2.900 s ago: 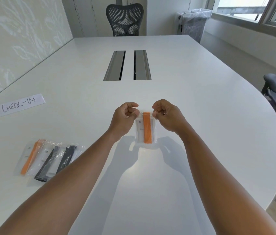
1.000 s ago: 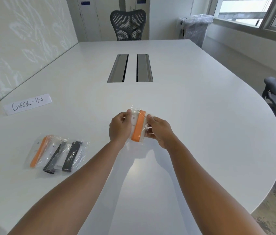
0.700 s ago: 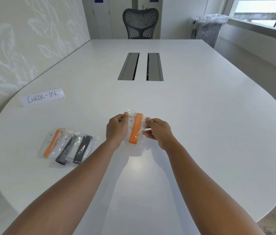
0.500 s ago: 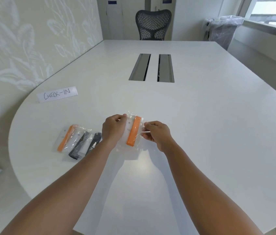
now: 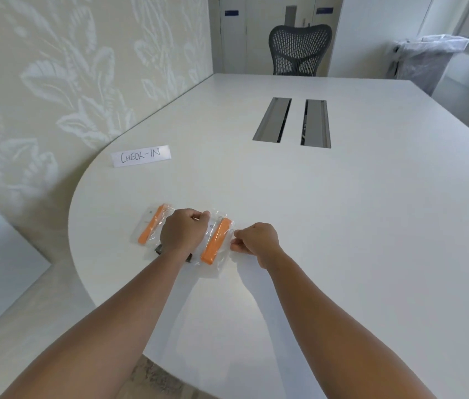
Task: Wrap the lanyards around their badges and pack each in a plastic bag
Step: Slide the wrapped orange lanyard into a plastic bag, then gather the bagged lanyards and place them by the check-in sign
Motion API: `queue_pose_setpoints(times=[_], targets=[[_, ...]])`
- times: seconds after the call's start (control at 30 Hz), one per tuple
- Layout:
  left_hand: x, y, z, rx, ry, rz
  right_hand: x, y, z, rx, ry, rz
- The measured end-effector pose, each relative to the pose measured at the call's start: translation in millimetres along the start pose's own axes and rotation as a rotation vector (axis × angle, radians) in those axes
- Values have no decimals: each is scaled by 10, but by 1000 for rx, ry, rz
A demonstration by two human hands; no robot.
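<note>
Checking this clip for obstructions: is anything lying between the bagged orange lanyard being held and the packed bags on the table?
Nothing visible does; only the left hand holding the bagged orange lanyard overlaps the packed bags.

CHECK-IN sign (image 5: 141, 156) on white table (image 5: 342, 226); mesh chair (image 5: 299, 50) beyond.

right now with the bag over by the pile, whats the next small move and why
Probably let go. The left hand pinches the bagged orange lanyard by its top edge, next to the packed bags on the table. The right hand is at its right edge; whether it pinches the plastic is unclear.
</note>
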State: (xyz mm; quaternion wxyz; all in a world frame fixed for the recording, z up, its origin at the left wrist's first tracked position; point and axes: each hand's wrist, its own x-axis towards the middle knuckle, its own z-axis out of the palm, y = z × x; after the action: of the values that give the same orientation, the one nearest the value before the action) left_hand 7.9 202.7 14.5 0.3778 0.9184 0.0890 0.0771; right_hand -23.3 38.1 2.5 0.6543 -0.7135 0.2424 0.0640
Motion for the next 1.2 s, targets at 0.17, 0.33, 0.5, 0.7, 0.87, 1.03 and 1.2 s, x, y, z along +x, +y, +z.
queue_pose_setpoints(times=[0.17,0.33,0.5,0.7,0.87,1.03,1.2], targets=[[-65,-77,-12,72,15,-6,-49,39,67,-147,46,-27],[-53,-75,-45,71,51,43,-147,-46,90,-163,105,-37],[-35,-64,-63,54,76,38,-168,-33,130,-270,145,-92],[-82,-68,-38,25,79,8,-93,-10,126,-372,138,-99],[-68,-83,-80,-1,124,-1,-62,-66,132,-439,95,-68],[47,-82,-222,-32,166,2,-54,-114,184,-471,73,-17],[294,-211,-435,-83,236,56,-106,-224,325,-583,76,-2]])
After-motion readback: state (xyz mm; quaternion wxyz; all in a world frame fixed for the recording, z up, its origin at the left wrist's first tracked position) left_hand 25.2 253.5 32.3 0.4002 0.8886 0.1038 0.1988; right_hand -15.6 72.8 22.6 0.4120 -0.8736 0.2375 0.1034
